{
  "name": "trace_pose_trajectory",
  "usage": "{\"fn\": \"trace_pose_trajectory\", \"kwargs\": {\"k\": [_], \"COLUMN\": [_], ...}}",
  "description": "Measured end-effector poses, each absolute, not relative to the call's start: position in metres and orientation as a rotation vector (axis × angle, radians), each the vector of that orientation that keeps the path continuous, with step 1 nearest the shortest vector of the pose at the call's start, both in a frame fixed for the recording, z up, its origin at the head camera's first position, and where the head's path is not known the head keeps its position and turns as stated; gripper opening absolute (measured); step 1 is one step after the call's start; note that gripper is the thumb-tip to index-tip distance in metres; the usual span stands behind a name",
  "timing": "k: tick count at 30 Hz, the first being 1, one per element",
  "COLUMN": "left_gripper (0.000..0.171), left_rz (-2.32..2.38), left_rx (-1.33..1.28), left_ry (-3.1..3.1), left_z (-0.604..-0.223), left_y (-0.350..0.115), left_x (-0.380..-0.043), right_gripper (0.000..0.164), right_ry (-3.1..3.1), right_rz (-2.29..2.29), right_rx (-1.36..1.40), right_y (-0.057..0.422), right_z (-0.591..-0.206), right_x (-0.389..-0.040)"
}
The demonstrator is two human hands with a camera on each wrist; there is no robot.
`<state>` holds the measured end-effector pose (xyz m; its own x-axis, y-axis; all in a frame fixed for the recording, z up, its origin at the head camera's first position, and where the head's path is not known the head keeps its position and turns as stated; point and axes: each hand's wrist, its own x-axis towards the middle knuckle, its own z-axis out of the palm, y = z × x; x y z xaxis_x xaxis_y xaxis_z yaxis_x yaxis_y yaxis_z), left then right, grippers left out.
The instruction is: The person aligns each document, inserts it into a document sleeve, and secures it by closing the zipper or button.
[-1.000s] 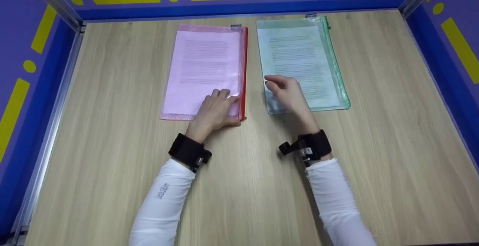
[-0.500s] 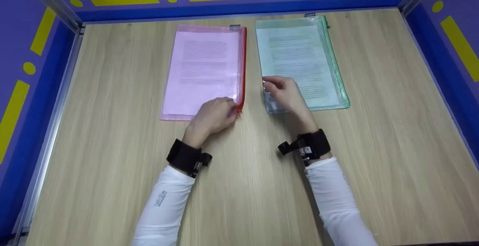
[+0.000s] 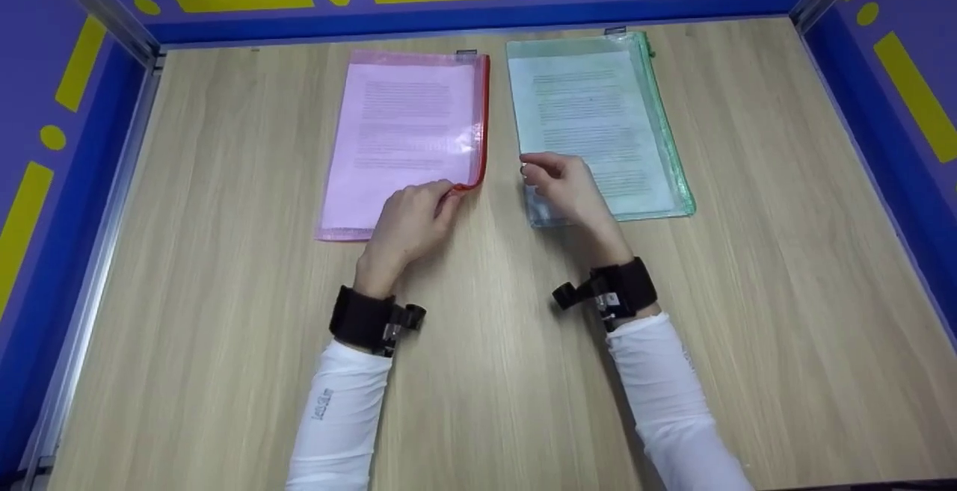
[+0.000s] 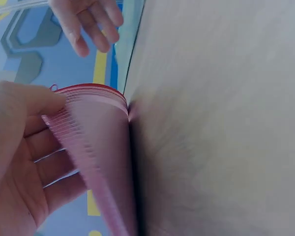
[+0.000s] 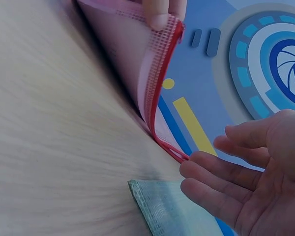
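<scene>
A pink zip folder (image 3: pixel 404 125) with a red zip along its right side holds a printed sheet. My left hand (image 3: pixel 411 222) pinches its near right corner between thumb and fingers, and that corner is bent up off the table. In the left wrist view the raised pink mesh edge (image 4: pixel 96 162) curves away from the tabletop. My right hand (image 3: pixel 572 188) hovers by the left edge of a green zip folder (image 3: pixel 579 110), its fingers loosely bent. The right wrist view shows those fingers (image 5: pixel 221 187) with nothing between them; the green folder also holds a printed sheet.
Both folders lie on a wooden table (image 3: pixel 478 371) near its back edge. Blue and purple panels (image 3: pixel 478 16) with yellow marks stand at the back and sides. Black wrist straps (image 3: pixel 362 319) carry small cameras.
My left hand took hold of the pink folder's near right corner and lifted it, curling it back to the left. The right hand stays nearly in place.
</scene>
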<state>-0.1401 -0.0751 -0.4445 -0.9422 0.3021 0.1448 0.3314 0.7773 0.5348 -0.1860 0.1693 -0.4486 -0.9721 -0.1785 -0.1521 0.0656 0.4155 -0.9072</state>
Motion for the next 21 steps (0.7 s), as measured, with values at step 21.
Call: {"fn": "trace_pose_trajectory", "kwargs": {"k": [21], "left_gripper": [0.02], "left_rz": [-1.157], "left_rx": [-0.442], "left_ry": [-2.573], "left_z": [-0.442], "left_y": [-0.076], "left_x": [-0.144], "right_gripper": [0.038], "right_ry": [2.433], "right_rz": [-1.513], "right_rx": [-0.195], "right_y": [0.155], "right_z": [-0.425], "right_x": [-0.172]}}
